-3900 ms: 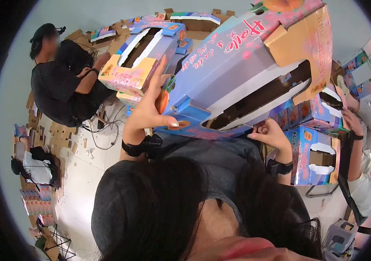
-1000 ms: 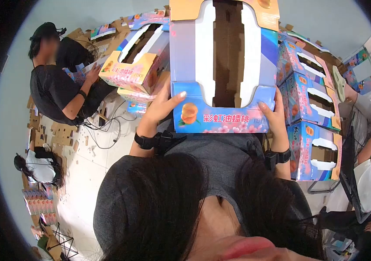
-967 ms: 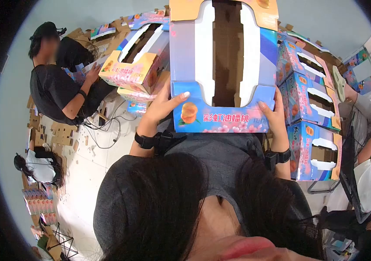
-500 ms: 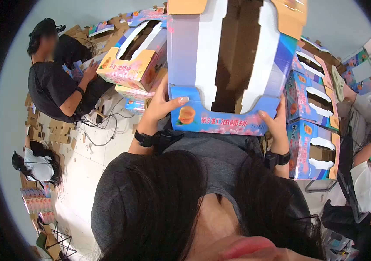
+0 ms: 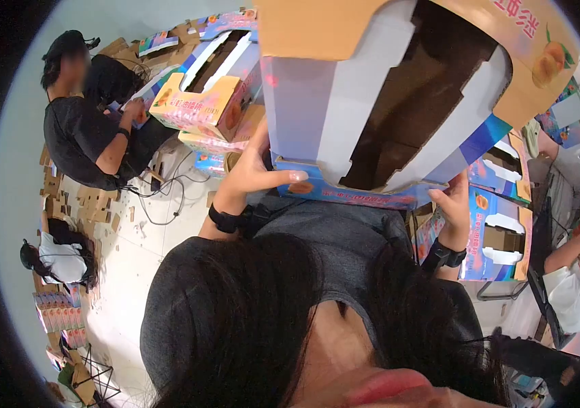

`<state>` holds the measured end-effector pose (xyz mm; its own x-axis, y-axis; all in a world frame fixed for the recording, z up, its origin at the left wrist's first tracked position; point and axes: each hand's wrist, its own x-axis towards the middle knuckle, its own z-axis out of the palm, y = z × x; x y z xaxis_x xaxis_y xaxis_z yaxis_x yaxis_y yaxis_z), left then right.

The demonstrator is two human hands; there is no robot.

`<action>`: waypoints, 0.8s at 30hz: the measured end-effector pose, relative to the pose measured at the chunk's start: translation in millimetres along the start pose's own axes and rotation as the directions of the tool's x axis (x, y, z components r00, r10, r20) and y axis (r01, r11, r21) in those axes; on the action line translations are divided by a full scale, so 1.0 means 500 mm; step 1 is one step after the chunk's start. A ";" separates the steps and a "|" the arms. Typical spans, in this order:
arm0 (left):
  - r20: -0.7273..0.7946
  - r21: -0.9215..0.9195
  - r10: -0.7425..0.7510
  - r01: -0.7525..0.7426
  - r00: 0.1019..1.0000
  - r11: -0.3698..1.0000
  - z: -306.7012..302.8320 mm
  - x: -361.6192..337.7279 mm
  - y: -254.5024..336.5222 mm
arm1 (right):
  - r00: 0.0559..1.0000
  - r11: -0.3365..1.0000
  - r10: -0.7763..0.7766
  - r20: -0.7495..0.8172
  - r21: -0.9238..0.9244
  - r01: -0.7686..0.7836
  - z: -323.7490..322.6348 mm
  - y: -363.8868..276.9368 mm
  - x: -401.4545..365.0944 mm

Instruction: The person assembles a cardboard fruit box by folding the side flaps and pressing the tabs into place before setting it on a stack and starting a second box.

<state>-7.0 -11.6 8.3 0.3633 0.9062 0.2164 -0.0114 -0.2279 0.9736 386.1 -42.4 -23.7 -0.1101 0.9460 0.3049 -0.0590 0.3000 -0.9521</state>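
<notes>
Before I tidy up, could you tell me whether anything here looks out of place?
Cardboard scraps litter the floor on the left, and a loose cable trails among them. The box between left hand and right hand is tilted.

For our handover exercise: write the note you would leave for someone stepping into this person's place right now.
Left hand: grips the peach box at its near left corner, thumb across the edge.
Right hand: holds the near right corner.
Box: raised and tilted, window side facing the camera.
Done: box folded into shape; folded boxes stand stacked at right.
To do: probably setting it with the others.
</notes>
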 end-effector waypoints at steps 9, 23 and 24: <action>0.062 -0.018 0.126 -0.125 0.990 0.992 0.046 0.038 0.060 | 0.990 0.989 0.129 -0.056 0.083 -0.124 -0.041 0.037 -0.017; 0.152 0.339 0.264 -0.302 0.952 0.891 0.036 0.064 0.053 | 0.986 0.996 0.090 -0.140 0.030 -0.086 -0.043 0.038 -0.012; 0.129 0.301 0.241 -0.270 0.962 0.915 0.036 0.064 0.047 | 0.982 0.999 -0.025 -0.185 -0.037 0.019 -0.028 0.027 0.000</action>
<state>21.3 5.6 36.7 0.4668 0.7707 0.4337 0.1717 -0.5601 0.8104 399.3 -36.7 -37.0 0.0770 0.9445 0.3194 -0.0239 0.3220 -0.9464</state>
